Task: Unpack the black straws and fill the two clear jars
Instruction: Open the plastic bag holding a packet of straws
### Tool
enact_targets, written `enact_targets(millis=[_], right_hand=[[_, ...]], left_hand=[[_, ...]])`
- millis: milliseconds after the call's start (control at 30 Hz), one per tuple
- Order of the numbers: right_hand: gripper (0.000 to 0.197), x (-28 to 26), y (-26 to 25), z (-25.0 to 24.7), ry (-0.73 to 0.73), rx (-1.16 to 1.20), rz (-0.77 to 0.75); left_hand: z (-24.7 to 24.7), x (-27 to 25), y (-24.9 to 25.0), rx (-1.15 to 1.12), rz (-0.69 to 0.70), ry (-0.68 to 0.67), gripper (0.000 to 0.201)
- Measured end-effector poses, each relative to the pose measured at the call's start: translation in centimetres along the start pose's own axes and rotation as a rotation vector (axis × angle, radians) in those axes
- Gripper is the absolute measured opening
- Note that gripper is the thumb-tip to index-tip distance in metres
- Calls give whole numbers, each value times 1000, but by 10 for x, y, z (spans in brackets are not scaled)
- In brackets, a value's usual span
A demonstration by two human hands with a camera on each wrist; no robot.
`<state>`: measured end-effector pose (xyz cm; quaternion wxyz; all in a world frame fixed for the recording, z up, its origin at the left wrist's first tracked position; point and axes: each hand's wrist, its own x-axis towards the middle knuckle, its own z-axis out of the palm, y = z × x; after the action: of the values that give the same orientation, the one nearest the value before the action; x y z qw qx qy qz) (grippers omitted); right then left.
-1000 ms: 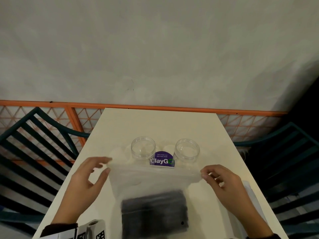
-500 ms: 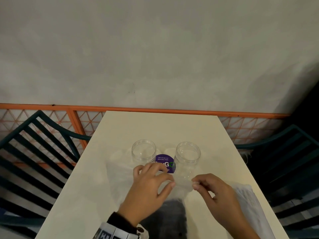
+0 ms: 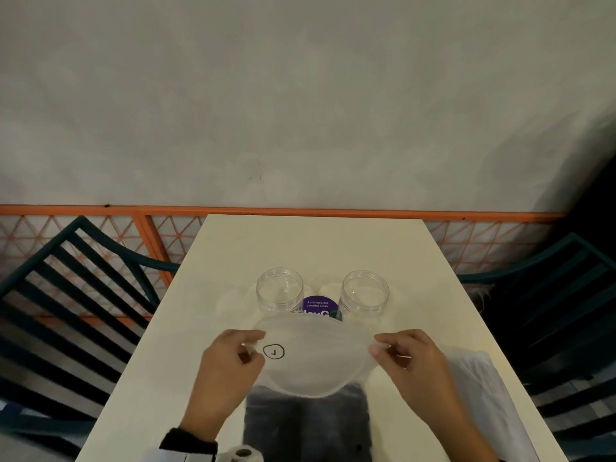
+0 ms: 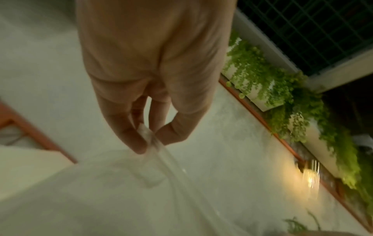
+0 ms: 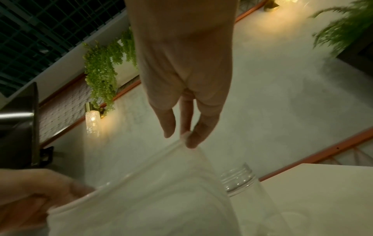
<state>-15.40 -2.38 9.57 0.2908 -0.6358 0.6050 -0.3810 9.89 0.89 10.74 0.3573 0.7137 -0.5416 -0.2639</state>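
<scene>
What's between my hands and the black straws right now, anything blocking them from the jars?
The clear plastic bag does: the black straws lie inside it, while the left hand and right hand pinch its mouth open. Both clear jars stand open beyond the bag.

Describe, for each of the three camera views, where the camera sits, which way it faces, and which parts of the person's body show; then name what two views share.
Head: looks forward and down at the cream table, two clear plastic jars, both hands.
Left wrist: looks along the left hand pinching the translucent plastic bag.
Right wrist: looks along the right hand pinching the bag; the left hand's fingers show.
Shared: both wrist views show the bag.
</scene>
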Motion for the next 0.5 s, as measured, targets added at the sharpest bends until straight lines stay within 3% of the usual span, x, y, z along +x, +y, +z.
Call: enact_targets(millis=[133, 233, 300, 367, 433, 500], right_hand=[[24, 4, 7, 17, -22, -156, 162], [5, 8, 16, 24, -19, -215, 195], [10, 10, 21, 24, -41, -147, 257], [9, 13, 21, 20, -114, 164, 400], [8, 13, 15, 16, -230, 549, 542], [12, 14, 9, 11, -321, 830, 654]], left_hand=[[7, -2, 5, -466, -177, -161, 30], [1, 1, 2, -826, -319, -251, 32], [-4, 3, -5, -1112, -392, -348, 35], [-8, 6, -14, -1223, -417, -432, 53], [-8, 6, -16, -1167, -399, -415, 37], [-4, 5, -16, -955, -357, -304, 12]])
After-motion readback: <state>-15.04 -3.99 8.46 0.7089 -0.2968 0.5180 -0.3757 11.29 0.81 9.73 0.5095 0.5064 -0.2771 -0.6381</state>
